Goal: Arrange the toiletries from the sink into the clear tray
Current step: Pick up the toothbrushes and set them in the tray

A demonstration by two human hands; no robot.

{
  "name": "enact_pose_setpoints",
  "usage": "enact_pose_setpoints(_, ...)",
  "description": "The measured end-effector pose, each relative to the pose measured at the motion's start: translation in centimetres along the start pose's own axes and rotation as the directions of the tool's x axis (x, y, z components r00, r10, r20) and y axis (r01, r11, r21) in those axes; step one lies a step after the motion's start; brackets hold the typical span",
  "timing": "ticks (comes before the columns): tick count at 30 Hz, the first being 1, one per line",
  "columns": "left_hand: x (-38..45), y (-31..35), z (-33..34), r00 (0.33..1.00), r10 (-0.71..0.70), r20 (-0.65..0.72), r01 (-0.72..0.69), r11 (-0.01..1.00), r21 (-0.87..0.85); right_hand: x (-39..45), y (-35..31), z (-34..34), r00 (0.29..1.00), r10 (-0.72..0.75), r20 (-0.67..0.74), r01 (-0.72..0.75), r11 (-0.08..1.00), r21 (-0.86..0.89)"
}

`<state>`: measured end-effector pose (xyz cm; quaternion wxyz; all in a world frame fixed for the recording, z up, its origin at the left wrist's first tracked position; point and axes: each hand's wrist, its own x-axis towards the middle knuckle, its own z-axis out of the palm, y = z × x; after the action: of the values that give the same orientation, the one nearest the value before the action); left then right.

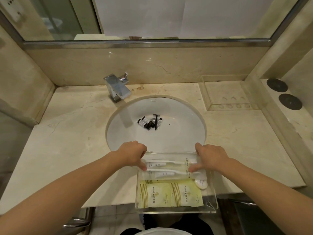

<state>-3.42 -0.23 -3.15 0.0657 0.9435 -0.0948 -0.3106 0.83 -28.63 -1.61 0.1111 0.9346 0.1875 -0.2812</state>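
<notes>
A: Worktop point(67, 133), marble; sink point(177, 116), round, white, at centre?

B: Yes. Clear tray point(213, 199) at 6 o'clock, overhanging the front edge; holds yellow sachets point(169, 194), toothbrush packets point(169, 167), round soap point(201, 183).

A: Hands?

B: Left hand point(133, 154), fingers curled, pinches the packets' left end; right hand point(209, 157) likewise pinches their right end.

A: Remaining toiletries?

B: Small dark bottles point(144, 123) and a razor point(155, 121) in the sink basin, 12 o'clock of the tray.

White sink point(177, 133), black bottles point(144, 123), yellow striped sachets point(169, 194), beige veined counter point(67, 133)
</notes>
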Motion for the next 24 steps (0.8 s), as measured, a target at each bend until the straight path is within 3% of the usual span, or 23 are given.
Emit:
enact_pose_setpoints(11,0.8,0.0,-0.4,0.999,-0.008,0.034,0.008,1.0,-0.007,1.0,0.3,0.5,0.999,-0.019,-0.026,0.019,1.0,0.003)
enact_pose_setpoints(15,1.6,-1.7,-1.7,0.999,-0.007,-0.048,0.001,0.991,-0.135,1.6,1.6,0.4,0.999,0.013,-0.04,-0.001,0.958,0.285)
enact_pose_setpoints(19,2.7,-3.7,-2.9,0.987,-0.11,-0.113,0.075,0.957,-0.279,2.9,1.5,0.7,0.987,0.108,-0.123,-0.029,0.852,0.522)
enact_pose_setpoints(24,4.6,-5.2,-3.8,0.947,-0.282,-0.151,0.14,0.79,-0.597,5.6,-0.3,-0.2,0.98,0.13,-0.152,0.0,0.762,0.648)
